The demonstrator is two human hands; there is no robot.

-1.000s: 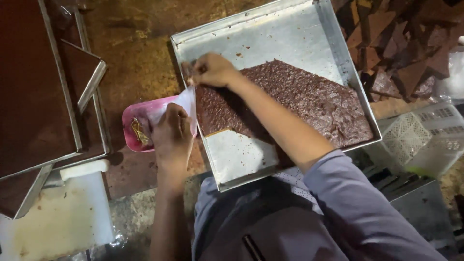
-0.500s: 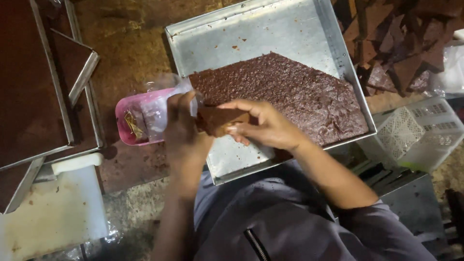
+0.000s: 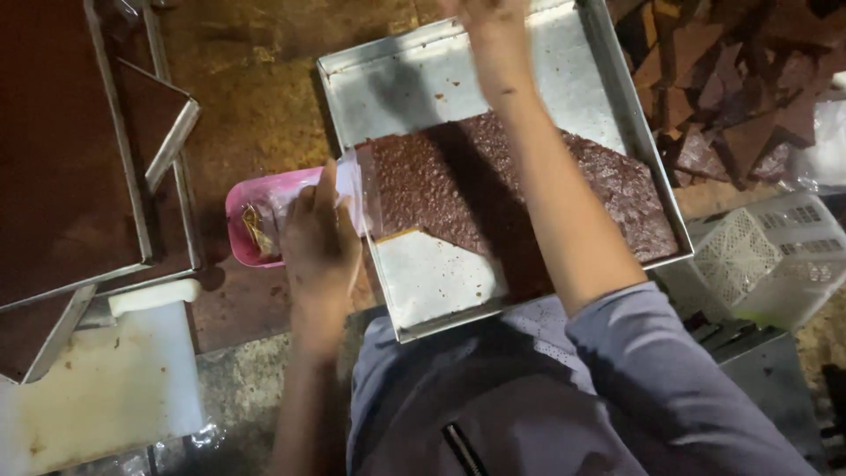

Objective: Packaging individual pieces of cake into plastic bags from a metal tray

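Beside steel tray (image 3: 617, 115), left hand (image 3: 319, 238) fingers gripping plastic bag (image 3: 352, 189), right hand (image 3: 485, 13) fingers cropped, white basket (image 3: 775, 256) right

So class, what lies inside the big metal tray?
The metal tray holds a dark brown slab, with bare metal at the far end and a near corner. The right forearm covers a strip of the slab.

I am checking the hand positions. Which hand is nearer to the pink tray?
Left. The left hand lies over the right end of the pink tray, seemingly touching it. The right hand is far off, above the far edge of the metal tray.
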